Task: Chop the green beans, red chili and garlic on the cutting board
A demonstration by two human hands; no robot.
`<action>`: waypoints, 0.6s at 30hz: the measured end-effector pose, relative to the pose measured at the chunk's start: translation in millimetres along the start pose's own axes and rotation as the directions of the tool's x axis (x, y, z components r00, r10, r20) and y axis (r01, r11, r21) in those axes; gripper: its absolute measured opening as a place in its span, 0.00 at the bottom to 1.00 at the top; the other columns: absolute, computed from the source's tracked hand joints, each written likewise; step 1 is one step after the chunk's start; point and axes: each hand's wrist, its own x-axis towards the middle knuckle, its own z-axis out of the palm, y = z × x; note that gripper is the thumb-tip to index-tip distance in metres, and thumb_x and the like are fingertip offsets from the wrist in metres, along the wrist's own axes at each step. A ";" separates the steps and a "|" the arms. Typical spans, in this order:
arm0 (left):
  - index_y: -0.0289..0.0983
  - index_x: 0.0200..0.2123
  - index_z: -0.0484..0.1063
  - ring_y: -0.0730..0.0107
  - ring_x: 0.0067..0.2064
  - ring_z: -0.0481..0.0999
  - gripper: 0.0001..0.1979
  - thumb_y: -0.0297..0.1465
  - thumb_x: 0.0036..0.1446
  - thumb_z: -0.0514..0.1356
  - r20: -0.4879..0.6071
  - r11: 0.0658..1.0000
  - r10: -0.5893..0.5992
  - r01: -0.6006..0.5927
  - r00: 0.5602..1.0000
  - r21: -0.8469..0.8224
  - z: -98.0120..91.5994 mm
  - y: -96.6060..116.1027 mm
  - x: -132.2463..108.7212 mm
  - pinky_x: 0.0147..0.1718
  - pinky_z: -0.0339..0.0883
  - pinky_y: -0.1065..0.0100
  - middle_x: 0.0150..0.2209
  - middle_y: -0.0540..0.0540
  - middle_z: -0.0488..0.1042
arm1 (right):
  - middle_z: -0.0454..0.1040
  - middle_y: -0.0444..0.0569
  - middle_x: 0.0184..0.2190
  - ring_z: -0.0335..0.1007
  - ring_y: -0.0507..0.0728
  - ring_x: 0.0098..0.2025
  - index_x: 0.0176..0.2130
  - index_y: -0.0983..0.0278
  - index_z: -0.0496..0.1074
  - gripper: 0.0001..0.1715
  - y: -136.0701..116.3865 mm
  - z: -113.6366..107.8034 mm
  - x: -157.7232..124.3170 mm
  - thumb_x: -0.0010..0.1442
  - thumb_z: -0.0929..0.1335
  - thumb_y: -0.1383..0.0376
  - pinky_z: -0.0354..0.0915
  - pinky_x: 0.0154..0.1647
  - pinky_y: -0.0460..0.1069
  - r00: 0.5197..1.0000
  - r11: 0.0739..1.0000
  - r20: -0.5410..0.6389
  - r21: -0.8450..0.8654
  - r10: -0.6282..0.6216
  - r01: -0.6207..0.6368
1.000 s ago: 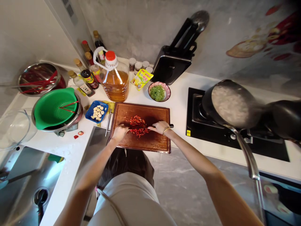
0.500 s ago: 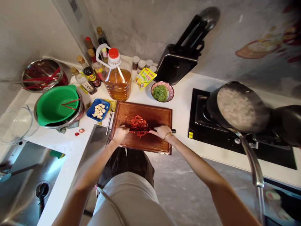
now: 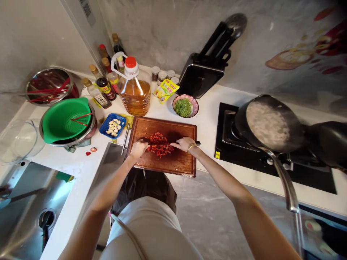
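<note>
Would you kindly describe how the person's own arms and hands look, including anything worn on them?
The left arm and right arm are bare, with no sleeves in view. The left hand and right hand are ungloved. A thin, gold-coloured bracelet circles the right wrist; none shows on the left.

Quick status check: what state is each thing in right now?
Red peppers: chopped, piled on the board
Knife: handle in the right hand, blade hard to make out
Left hand: fingers bent, at the peppers' left edge
Garlic: peeled, in a blue tray
Green strips: cut, in a bowl
Jug: capped, part full
Bottles: capped
Pan: uncovered, holding pale food; flame not visible
Colander: nested in a metal bowl
</note>
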 end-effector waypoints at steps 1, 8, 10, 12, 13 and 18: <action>0.38 0.29 0.75 0.67 0.37 0.74 0.14 0.38 0.61 0.54 0.014 1.000 0.005 -0.005 1.000 0.008 -1.5 -0.5 0.4 0.38 0.65 0.70 0.32 0.43 0.76 | 0.79 0.55 0.35 0.75 0.62 0.39 0.37 0.60 0.78 0.50 0.5 -1.8 -0.6 0.55 0.45 0.34 0.64 0.37 0.51 1.000 1.000 0.005 0.005 -0.004 0.004; 0.38 0.31 0.75 0.67 0.38 0.74 0.14 0.39 0.61 0.54 -0.038 1.000 -0.001 0.002 0.999 0.010 -6.2 -5.6 12.1 0.39 0.65 0.70 0.34 0.43 0.76 | 0.79 0.57 0.35 0.75 0.62 0.39 0.37 0.61 0.79 0.50 9.1 -14.4 10.0 0.54 0.46 0.34 0.64 0.37 0.51 1.000 1.000 0.006 0.000 0.001 -0.001; 0.38 0.31 0.75 0.66 0.39 0.74 0.13 0.37 0.60 0.55 -0.035 1.000 0.001 -0.001 0.999 -0.007 -2.8 -5.2 15.4 0.40 0.65 0.69 0.34 0.43 0.76 | 0.79 0.56 0.36 0.75 0.62 0.39 0.38 0.61 0.78 0.50 10.1 -9.6 14.7 0.55 0.46 0.34 0.64 0.37 0.50 1.000 1.000 0.006 -0.003 0.005 -0.005; 0.38 0.29 0.75 0.65 0.40 0.74 0.12 0.37 0.59 0.56 -0.046 0.999 0.004 -0.006 0.999 -0.035 -0.4 -4.8 15.7 0.40 0.66 0.67 0.33 0.43 0.76 | 0.79 0.55 0.36 0.75 0.61 0.39 0.38 0.60 0.78 0.50 10.1 -4.1 14.2 0.55 0.45 0.34 0.64 0.37 0.51 1.000 1.000 -0.010 -0.002 0.002 -0.002; 0.38 0.28 0.75 0.64 0.40 0.74 0.12 0.37 0.59 0.57 -0.065 0.998 0.009 -0.013 0.998 -0.060 -0.1 -4.8 14.9 0.40 0.66 0.67 0.33 0.43 0.76 | 0.79 0.55 0.36 0.75 0.61 0.39 0.38 0.60 0.78 0.50 10.0 -2.3 12.1 0.55 0.45 0.34 0.64 0.37 0.51 1.000 1.000 -0.015 0.000 -0.002 0.002; 0.40 0.37 0.76 0.64 0.46 0.71 0.13 0.41 0.58 0.57 -0.400 0.916 -0.013 -0.150 0.916 -0.372 -7.9 -1.9 15.5 0.48 0.65 0.64 0.37 0.44 0.77 | 0.79 0.54 0.35 0.75 0.61 0.38 0.38 0.60 0.78 0.51 11.2 -11.4 2.9 0.55 0.44 0.35 0.63 0.36 0.50 0.998 1.000 -0.063 0.026 -0.005 0.007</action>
